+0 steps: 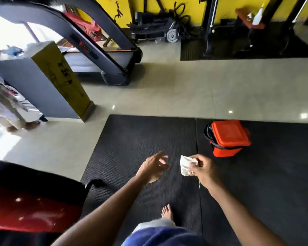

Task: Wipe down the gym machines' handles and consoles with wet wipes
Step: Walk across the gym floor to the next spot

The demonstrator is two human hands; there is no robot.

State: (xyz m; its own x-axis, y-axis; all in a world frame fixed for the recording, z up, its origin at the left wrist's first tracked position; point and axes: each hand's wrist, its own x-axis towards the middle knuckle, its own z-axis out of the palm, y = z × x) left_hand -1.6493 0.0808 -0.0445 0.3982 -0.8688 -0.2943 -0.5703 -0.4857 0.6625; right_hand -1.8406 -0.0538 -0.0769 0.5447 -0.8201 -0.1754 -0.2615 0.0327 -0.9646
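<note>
Right hand pinching crumpled wet wipe; left hand wide, empty. Orange lidded bin at two o'clock. Risk: loose pinch dropping wipe onto mat.

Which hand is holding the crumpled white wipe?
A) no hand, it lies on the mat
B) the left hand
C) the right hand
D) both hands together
C: the right hand pinches the crumpled wipe in its fingers, while the left hand is beside it with spread fingers, holding nothing.
</note>
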